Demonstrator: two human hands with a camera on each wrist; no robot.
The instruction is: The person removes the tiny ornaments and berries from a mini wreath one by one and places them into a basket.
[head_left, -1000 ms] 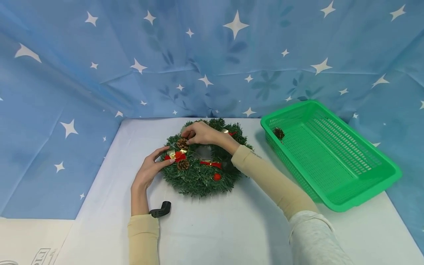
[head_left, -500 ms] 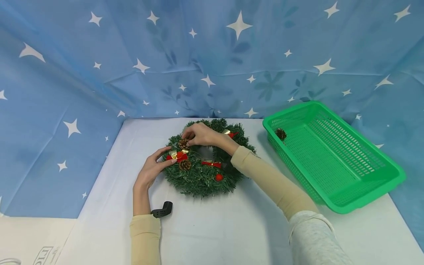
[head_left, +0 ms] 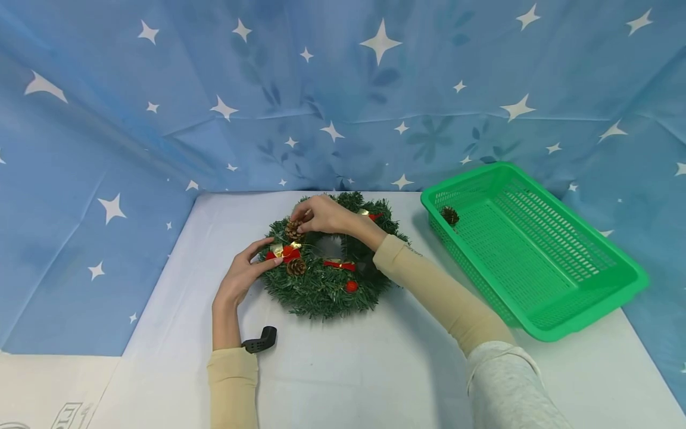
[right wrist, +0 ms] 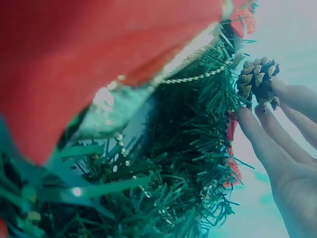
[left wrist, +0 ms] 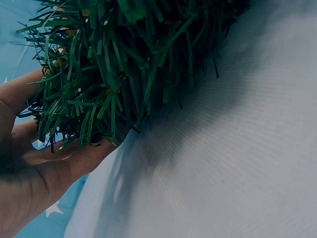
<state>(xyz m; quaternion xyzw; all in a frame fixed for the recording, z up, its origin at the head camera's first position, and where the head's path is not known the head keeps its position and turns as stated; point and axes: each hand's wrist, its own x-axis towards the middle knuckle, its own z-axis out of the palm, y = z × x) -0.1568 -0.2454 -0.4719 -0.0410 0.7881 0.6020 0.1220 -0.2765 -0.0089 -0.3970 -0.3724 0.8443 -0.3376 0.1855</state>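
A green tinsel wreath (head_left: 321,302) lies on the white table. My left hand (head_left: 238,277) grips its left edge, thumb by a red bow with gold trim (head_left: 292,253); in the left wrist view the fingers (left wrist: 91,157) reach under the green strands. At the wreath's upper left, my right hand (head_left: 329,215) pinches a brown pine cone (head_left: 293,230). The right wrist view has that pine cone (right wrist: 258,83) between thumb and fingers, against the greenery; its underside is hidden. Below the bow sits a second pine cone (head_left: 296,266). Another red bow (head_left: 340,266) and a red ball (head_left: 351,286) are nearer the front.
To the right stands a green plastic basket (head_left: 541,330) with one pine cone (head_left: 449,215) in its left corner. A blue star-patterned cloth (head_left: 343,89) hangs behind the table. A black device (head_left: 261,339) is at my left wrist.
My right hand stays at the same spot, with the pine cone shifting only slightly under its fingers. The left hand keeps its hold on the wreath. The head view sways a little.
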